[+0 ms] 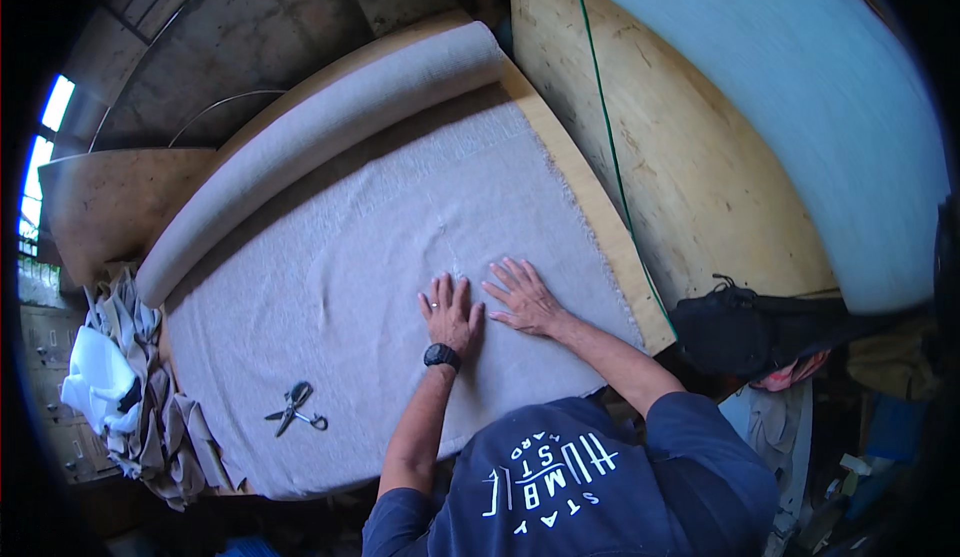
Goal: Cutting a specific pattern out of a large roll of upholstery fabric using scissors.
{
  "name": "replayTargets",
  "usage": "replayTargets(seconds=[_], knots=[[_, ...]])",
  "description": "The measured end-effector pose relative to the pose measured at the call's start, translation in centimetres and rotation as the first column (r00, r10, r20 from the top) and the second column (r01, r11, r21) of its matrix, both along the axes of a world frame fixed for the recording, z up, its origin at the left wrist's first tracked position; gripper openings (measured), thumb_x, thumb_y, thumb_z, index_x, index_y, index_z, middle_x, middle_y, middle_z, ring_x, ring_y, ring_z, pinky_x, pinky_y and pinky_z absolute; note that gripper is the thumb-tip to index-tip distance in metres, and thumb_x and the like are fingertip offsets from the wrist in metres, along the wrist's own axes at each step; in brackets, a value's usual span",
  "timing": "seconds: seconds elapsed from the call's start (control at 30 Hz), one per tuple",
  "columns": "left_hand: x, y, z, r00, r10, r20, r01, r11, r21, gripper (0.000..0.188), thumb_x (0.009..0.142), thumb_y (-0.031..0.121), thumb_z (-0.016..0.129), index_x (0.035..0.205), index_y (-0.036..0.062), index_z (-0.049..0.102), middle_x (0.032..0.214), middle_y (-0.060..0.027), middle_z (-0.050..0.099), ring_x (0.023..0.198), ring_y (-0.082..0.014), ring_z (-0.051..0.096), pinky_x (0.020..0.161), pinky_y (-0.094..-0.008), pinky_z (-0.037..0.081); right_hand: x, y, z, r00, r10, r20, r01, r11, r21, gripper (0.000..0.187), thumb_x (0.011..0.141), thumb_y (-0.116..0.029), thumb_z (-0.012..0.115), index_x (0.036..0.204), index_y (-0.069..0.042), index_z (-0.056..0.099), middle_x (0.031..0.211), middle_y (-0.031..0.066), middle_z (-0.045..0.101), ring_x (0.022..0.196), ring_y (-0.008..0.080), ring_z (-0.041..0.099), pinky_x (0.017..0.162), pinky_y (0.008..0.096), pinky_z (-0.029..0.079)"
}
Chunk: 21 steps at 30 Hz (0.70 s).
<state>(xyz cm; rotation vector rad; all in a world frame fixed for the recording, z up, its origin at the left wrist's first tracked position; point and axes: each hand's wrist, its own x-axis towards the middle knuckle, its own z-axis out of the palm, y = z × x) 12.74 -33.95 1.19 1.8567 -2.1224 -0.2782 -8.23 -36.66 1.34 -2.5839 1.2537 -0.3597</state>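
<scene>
A wide sheet of light grey-mauve fabric (300, 327) lies spread over a wooden table, with slight wrinkles and a frayed right edge. Its far end is wound into a thick fabric roll (330, 107) along the table's back. My left hand (450, 317), with a ring and a dark wristwatch (441, 356), rests flat on the cloth, fingers spread. Close beside it on the right, my right hand (527, 300) also presses flat with its fingers apart. Neither hand holds anything. Dark-handled scissors (292, 409) lie open-bladed on the fabric, to the left of my hands and nearer the front edge.
Crumpled cloth with a white bundle (100, 377) hangs at the table's left end. A bare wooden tabletop strip (585, 212) shows along the right edge. Beyond it are a plywood panel (690, 167), a green cord (606, 107), a pale blue sheet (800, 87) and a black bag (725, 332).
</scene>
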Motion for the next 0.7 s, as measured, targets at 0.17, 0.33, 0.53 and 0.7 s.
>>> replayTargets(seconds=[0.17, 0.33, 0.53, 0.7], knots=[[0.8, -9.3, 0.5, 0.997, 0.035, 0.062, -0.04, 0.996, 0.075, 0.062, 0.094, 0.045, 0.054, 0.147, 0.0159, 0.042, 0.158, -0.0166, 0.028, 0.148, -0.036, 0.018, 0.118, -0.0605, 0.005, 1.8, -9.2, -0.7, 0.999, -0.042, 0.022, 0.043, 0.999, -0.023, 0.068, 0.092, -0.055, 0.055, 0.147, -0.016, 0.044, 0.156, 0.0161, 0.031, 0.146, 0.0374, 0.02, 0.119, 0.0567, 0.014], [1.6, -16.3, -0.1, 0.985, 0.102, 0.14, -0.118, 0.987, 0.111, 0.067, 0.094, 0.049, 0.051, 0.15, 0.0158, 0.038, 0.161, -0.0157, 0.023, 0.15, -0.0354, 0.014, 0.119, -0.0597, 0.002, 1.5, -17.9, -1.1, 0.986, -0.166, 0.003, 0.166, 0.985, -0.046, 0.068, 0.094, -0.055, 0.052, 0.148, -0.015, 0.042, 0.158, 0.0145, 0.029, 0.147, 0.0369, 0.02, 0.12, 0.0551, 0.011], [4.1, -18.6, 0.8, 0.971, 0.196, 0.134, -0.21, 0.973, 0.097, 0.07, 0.094, 0.051, 0.052, 0.15, 0.0127, 0.038, 0.161, -0.0181, 0.023, 0.149, -0.0371, 0.015, 0.119, -0.0594, 0.004, -1.4, -28.7, -2.8, 0.935, -0.348, -0.068, 0.343, 0.937, -0.067, 0.066, 0.094, -0.05, 0.055, 0.145, -0.01, 0.044, 0.155, 0.0151, 0.035, 0.145, 0.0325, 0.027, 0.121, 0.0488, 0.015], [5.2, -18.1, 0.3, 0.994, 0.102, -0.05, -0.1, 0.994, 0.045, 0.062, 0.095, 0.047, 0.052, 0.146, 0.0126, 0.043, 0.155, -0.02, 0.032, 0.147, -0.0365, 0.022, 0.12, -0.0534, 0.013, -6.1, -30.3, -3.4, 0.904, -0.417, -0.098, 0.38, 0.886, -0.265, 0.062, 0.095, -0.048, 0.055, 0.142, -0.009, 0.048, 0.15, 0.0159, 0.042, 0.141, 0.0353, 0.034, 0.117, 0.0499, 0.023]])
